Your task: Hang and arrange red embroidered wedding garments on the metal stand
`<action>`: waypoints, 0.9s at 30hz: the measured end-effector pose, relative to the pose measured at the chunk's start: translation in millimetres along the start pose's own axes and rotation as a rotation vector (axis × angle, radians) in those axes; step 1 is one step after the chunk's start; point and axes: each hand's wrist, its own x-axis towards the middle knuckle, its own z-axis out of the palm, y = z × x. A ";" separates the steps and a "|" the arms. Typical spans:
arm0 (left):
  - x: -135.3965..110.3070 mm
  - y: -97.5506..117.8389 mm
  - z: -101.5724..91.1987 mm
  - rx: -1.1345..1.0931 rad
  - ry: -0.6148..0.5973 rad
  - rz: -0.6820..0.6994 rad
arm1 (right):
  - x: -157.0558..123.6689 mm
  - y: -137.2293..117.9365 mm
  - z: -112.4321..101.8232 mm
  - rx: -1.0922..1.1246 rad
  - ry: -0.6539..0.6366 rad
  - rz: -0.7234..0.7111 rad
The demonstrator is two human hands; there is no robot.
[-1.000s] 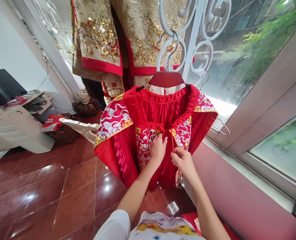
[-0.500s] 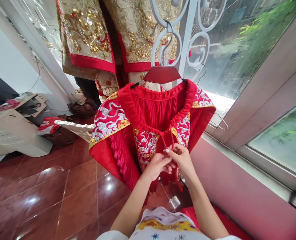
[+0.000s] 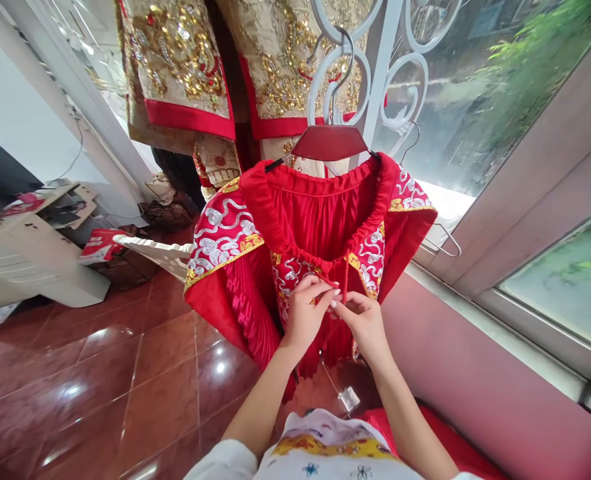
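Observation:
A red pleated skirt [image 3: 320, 207] with silver and gold embroidered panels hangs by its gathered waistband from a dark red hanger [image 3: 329, 143]. From the front of the waistband comes a red drawstring [image 3: 346, 277]. My left hand [image 3: 307, 312] pinches the cord between thumb and fingers, just below the waistband. Close beside it, my right hand [image 3: 363, 320] pinches the cord too, the fingertips of both hands almost touching. The part of the cord between my fingers is mostly hidden.
White scrolled ironwork [image 3: 339, 73] carries the hanger. Behind hang cream garments [image 3: 180, 60] with gold beading and red hems. On the right are a glass door [image 3: 565, 293] and an empty wire hanger [image 3: 445, 241]. A desk [image 3: 50, 260] stands left on the tiled floor [image 3: 160, 347].
My left hand has risen to the waistband's front, its fingers now pinching the cord higher up. My right hand has shifted slightly down and right. The view has moved a little.

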 end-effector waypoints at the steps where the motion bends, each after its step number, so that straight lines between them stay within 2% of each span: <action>1: 2.2 0.2 2.5 0.045 0.031 0.006 | -1.6 -0.7 0.5 -0.029 0.004 -0.009; 3: 4.3 -2.6 8.4 0.046 0.114 -0.049 | -4.6 -2.1 0.7 -0.081 0.012 -0.019; 5: 4.2 -7.2 14.0 -0.092 0.156 -0.181 | -6.9 -2.7 0.1 -0.112 0.005 -0.021; 7: 3.3 -10.3 17.0 -0.309 0.111 -0.331 | -8.0 -1.7 -1.1 -0.123 -0.003 -0.020; 9: 2.8 -10.3 15.9 -0.482 0.054 -0.422 | -7.7 0.3 -3.0 -0.134 0.000 -0.024; 15: -5.0 -6.8 4.0 -0.617 0.125 -0.530 | -2.3 0.5 -7.9 -0.145 0.054 -0.070; 21: -22.8 -13.7 15.7 -0.871 0.468 -0.396 | -2.1 -4.3 1.0 -0.264 0.070 -0.186; 25: -21.5 -9.3 14.1 -1.116 0.537 -0.548 | -8.2 -10.6 0.5 -0.347 0.047 -0.237; 27: -20.8 0.0 6.0 -1.266 0.488 -0.626 | -10.7 -17.5 -5.6 -0.351 0.039 -0.234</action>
